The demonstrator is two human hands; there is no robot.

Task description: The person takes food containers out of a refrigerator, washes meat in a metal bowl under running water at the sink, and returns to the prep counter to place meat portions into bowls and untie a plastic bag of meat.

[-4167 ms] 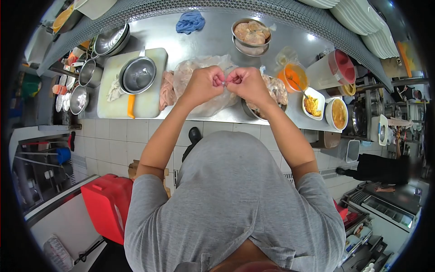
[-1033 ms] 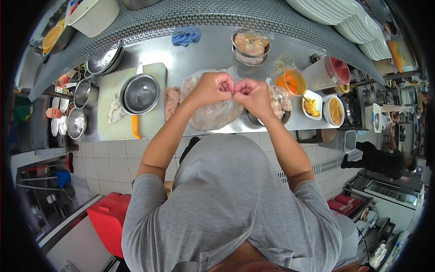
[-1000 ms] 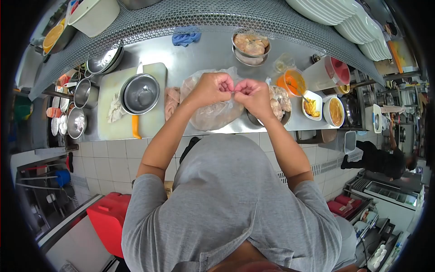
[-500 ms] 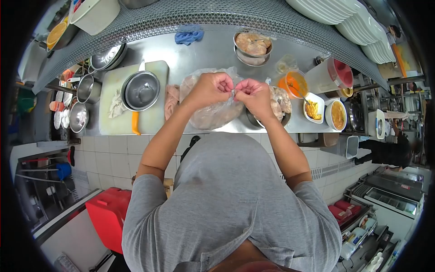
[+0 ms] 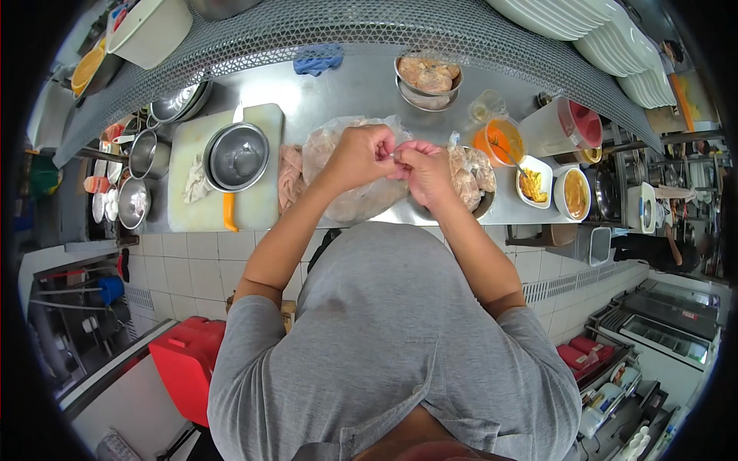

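Observation:
My left hand (image 5: pixel 358 159) and my right hand (image 5: pixel 427 170) meet over the counter, fingertips pinched around the gathered end of a clear plastic bag (image 5: pixel 360 203). The bag looks full of pale raw meat and rests below my hands. My fingers hide most of the bit they pinch. Close by on the right, a steel bowl (image 5: pixel 486 207) holds pieces of raw meat (image 5: pixel 467 178), some in plastic. Left of the bag lies a strip of pale pink meat (image 5: pixel 290 175).
A cutting board (image 5: pixel 256 207) carries stacked steel bowls (image 5: pixel 240 157), an orange-handled knife (image 5: pixel 229 213) and a whitish cloth (image 5: pixel 197 183). Food containers (image 5: pixel 536 170) stand at right. A mesh shelf (image 5: pixel 369 27) overhangs the back. Another person (image 5: pixel 653 250) is at far right.
My right hand has turned slightly, and its fingers have curled in closer to my left fingertips. The bag stays in place. The person at far right has shifted posture.

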